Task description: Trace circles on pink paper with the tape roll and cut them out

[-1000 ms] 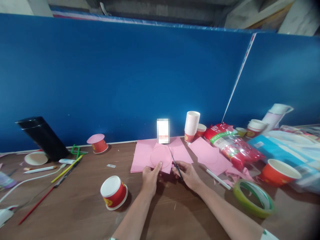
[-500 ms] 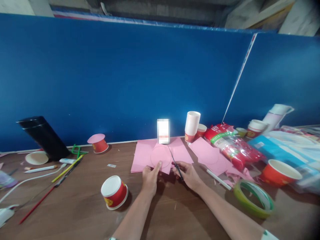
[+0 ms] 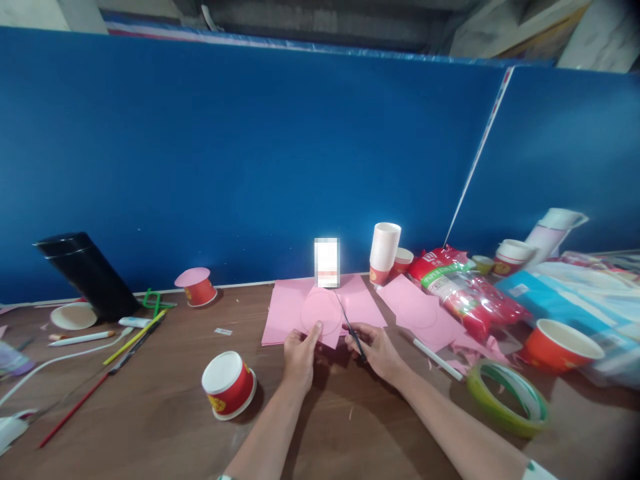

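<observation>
My left hand (image 3: 300, 357) pinches the lower edge of a pink paper sheet (image 3: 323, 310) that carries a drawn circle, thumb on top. In my right hand (image 3: 376, 350) is a pair of scissors (image 3: 354, 333), fingers closed round the dark handles. The blades point up and away along the right side of the circle, against the paper's edge. Behind and under the held piece lies a stack of pink paper (image 3: 281, 317). Whether the blades are parted is too fine to make out.
An upturned red paper cup (image 3: 235, 393) stands left of my arms, and a pink-topped cup (image 3: 200, 290) farther back. To the right lie pink paper offcuts (image 3: 413, 310), a white pen (image 3: 439, 360), a roll of tape (image 3: 507, 400) and a red plastic bag (image 3: 465, 293). A blue partition (image 3: 250, 160) rises behind.
The pink sheet and my left hand have shifted very slightly left. My right hand and the scissors stay almost where they were.
</observation>
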`<action>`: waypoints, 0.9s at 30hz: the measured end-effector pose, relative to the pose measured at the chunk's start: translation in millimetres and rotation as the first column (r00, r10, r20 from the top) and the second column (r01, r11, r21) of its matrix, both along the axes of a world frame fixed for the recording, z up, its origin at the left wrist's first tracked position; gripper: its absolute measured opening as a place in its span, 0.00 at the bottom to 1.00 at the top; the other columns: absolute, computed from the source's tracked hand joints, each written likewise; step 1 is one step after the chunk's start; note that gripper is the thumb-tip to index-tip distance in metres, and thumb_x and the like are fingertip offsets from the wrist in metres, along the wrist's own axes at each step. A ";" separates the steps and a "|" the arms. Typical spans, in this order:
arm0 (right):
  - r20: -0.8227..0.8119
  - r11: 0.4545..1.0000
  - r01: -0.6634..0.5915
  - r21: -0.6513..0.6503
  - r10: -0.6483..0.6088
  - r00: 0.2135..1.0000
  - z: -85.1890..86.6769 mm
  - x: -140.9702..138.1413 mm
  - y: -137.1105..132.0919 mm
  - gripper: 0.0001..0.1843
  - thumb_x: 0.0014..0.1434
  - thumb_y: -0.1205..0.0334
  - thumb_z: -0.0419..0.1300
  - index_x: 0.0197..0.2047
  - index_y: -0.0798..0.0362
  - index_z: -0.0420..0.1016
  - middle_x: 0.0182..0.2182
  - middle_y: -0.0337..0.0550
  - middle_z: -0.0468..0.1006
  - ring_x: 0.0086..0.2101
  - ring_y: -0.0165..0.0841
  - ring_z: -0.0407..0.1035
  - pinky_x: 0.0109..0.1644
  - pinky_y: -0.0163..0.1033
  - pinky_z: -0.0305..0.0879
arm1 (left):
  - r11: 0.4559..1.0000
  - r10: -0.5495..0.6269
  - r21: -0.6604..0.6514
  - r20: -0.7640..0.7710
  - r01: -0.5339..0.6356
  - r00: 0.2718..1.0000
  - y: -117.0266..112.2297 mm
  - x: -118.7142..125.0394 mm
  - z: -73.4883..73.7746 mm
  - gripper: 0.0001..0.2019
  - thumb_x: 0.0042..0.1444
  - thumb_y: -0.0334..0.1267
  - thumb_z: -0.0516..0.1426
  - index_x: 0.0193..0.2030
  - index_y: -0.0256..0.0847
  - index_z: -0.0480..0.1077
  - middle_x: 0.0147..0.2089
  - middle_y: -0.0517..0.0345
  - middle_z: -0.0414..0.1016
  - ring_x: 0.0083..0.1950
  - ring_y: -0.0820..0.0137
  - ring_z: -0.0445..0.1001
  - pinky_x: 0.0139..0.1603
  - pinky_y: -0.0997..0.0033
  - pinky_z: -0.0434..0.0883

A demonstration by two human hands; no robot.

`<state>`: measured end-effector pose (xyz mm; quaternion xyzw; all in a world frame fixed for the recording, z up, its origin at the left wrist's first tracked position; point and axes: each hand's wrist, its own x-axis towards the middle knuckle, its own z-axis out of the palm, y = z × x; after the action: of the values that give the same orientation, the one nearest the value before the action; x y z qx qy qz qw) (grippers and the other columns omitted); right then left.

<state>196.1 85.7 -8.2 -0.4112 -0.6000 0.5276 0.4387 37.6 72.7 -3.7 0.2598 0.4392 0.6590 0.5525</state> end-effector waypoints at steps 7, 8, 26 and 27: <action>-0.012 1.000 -0.002 -0.008 0.002 1.000 2.4 0.0 -1.0 0.22 0.52 0.53 0.62 0.46 0.57 0.72 0.22 0.35 0.68 0.21 0.26 0.62 0.22 0.30 0.56 | 0.999 0.012 -0.033 -0.081 -0.014 0.997 2.2 -1.5 -4.0 0.20 0.38 0.48 0.65 0.29 0.33 0.69 0.15 0.64 0.66 0.13 0.77 0.61 0.13 0.77 0.59; -0.011 1.000 -0.005 -0.002 0.005 1.000 2.9 0.4 -1.2 0.22 0.52 0.53 0.62 0.46 0.57 0.72 0.22 0.36 0.68 0.21 0.26 0.62 0.22 0.31 0.56 | 0.999 0.016 -0.042 -0.096 -0.020 0.995 2.7 -1.7 -5.1 0.20 0.37 0.49 0.65 0.29 0.33 0.69 0.15 0.64 0.66 0.14 0.77 0.61 0.13 0.77 0.59; 0.006 1.000 0.004 0.005 -0.004 1.000 6.8 -0.3 -1.9 0.22 0.51 0.52 0.62 0.45 0.57 0.72 0.21 0.35 0.68 0.21 0.27 0.62 0.22 0.31 0.55 | 1.000 -0.006 -0.029 -0.094 0.004 0.996 2.6 -2.7 -8.6 0.20 0.38 0.49 0.65 0.28 0.34 0.68 0.16 0.63 0.66 0.14 0.78 0.60 0.13 0.78 0.58; -0.002 1.000 0.003 -0.002 -0.003 1.000 5.9 -0.4 -1.6 0.22 0.51 0.52 0.62 0.45 0.58 0.72 0.21 0.35 0.67 0.21 0.26 0.62 0.22 0.31 0.55 | 0.999 -0.003 -0.038 -0.087 -0.001 0.996 2.2 -2.6 -7.5 0.20 0.38 0.49 0.65 0.29 0.34 0.68 0.16 0.63 0.67 0.14 0.78 0.60 0.13 0.77 0.58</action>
<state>195.7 84.1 -2.3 -0.4121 -0.5983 0.5279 0.4399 35.0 74.9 -11.3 0.2779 0.4750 0.6384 0.5381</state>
